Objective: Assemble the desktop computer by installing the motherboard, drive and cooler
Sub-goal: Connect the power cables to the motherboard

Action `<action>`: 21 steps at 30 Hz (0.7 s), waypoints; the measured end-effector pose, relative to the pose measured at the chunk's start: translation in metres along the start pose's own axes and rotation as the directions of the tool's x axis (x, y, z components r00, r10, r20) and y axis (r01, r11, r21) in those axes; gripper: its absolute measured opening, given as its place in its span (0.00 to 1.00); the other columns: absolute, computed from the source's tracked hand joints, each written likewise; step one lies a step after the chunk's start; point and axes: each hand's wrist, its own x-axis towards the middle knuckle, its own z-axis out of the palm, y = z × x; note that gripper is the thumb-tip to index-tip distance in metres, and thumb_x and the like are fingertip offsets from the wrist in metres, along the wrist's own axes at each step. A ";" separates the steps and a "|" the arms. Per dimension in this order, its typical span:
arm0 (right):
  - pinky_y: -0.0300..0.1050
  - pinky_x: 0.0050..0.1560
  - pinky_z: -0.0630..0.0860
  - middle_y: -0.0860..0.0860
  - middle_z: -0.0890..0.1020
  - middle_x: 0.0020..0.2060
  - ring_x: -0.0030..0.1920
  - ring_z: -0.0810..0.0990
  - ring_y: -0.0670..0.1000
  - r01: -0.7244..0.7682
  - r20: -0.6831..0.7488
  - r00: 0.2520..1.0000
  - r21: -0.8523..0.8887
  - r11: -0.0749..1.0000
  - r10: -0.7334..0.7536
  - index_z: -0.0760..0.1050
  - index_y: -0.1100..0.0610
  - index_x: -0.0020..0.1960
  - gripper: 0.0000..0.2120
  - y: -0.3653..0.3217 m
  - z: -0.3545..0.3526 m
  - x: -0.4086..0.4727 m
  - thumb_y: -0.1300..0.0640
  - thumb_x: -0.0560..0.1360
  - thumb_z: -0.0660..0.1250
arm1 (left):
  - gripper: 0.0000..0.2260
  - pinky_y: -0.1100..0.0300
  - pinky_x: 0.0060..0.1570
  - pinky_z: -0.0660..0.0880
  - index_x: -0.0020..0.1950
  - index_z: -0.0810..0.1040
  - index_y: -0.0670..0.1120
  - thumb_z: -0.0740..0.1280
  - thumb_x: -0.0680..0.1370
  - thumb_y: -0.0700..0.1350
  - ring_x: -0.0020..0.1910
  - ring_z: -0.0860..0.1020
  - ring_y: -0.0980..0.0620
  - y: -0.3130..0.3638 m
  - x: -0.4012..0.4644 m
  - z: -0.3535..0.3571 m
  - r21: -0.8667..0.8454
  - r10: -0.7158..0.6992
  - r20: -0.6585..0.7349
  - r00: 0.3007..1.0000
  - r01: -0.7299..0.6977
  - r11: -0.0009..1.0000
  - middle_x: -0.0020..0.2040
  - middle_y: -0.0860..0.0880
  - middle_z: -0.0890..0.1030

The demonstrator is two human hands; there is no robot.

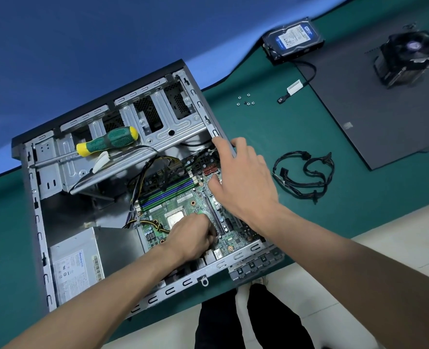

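Note:
The open computer case (pixel 40 238) lies on its side on the green table. Inside it sits the green motherboard (pixel 183 200) with its CPU socket and blue and green memory slots. My left hand (pixel 192 236) has its fingers curled down onto the board's near part, just beside the socket, gripping it there. My right hand (pixel 243 182) is spread over the board's right side, fingertips touching the board and the case's right rim. The hard drive (pixel 294 40) and the black cooler (pixel 407 56) lie apart at the back right of the table.
A green and yellow screwdriver (pixel 107 142) rests on the drive cage. The power supply (pixel 75 268) fills the case's near left corner. Loose screws (pixel 246 100), a small data cable (pixel 294 88), a black cable bundle (pixel 304 177) and the dark side panel (pixel 384 109) lie to the right.

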 end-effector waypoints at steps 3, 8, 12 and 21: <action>0.49 0.49 0.65 0.55 0.69 0.56 0.49 0.69 0.56 0.010 -0.006 1.000 -0.013 1.000 -0.010 0.58 0.53 0.69 0.25 0.000 0.001 0.000 0.52 0.75 0.61 | 0.05 0.63 0.38 0.76 0.42 0.84 0.45 0.68 0.75 0.41 0.34 0.79 0.58 -0.003 0.003 0.000 -0.020 0.001 -0.006 1.000 -0.001 1.000 0.39 0.51 0.84; 0.50 0.49 0.66 0.55 0.69 0.56 0.48 0.69 0.55 0.020 0.000 1.000 -0.052 0.998 -0.020 0.58 0.54 0.69 0.26 -0.001 0.002 0.000 0.51 0.74 0.62 | 0.03 0.64 0.39 0.75 0.42 0.84 0.46 0.71 0.74 0.44 0.32 0.75 0.66 -0.008 0.008 -0.002 -0.028 0.033 0.011 0.999 -0.033 0.999 0.41 0.56 0.84; 0.49 0.51 0.65 0.57 0.69 0.58 0.49 0.66 0.55 0.020 -0.004 1.000 -0.037 0.999 -0.021 0.60 0.55 0.69 0.27 -0.001 -0.001 0.000 0.53 0.73 0.63 | 0.09 0.62 0.33 0.75 0.39 0.83 0.48 0.74 0.69 0.53 0.31 0.78 0.59 -0.008 0.006 -0.013 -0.108 -0.057 0.092 0.994 0.066 0.992 0.34 0.55 0.82; 0.54 0.56 0.70 0.55 0.81 0.44 0.52 0.76 0.58 0.359 -0.073 0.924 -0.177 0.916 -0.376 0.81 0.61 0.43 0.08 -0.002 -0.006 -0.015 0.57 0.69 0.66 | 0.17 0.66 0.39 0.75 0.44 0.82 0.51 0.60 0.71 0.31 0.40 0.77 0.63 -0.031 -0.035 -0.033 -0.295 -0.110 -0.115 0.987 0.072 0.953 0.44 0.52 0.82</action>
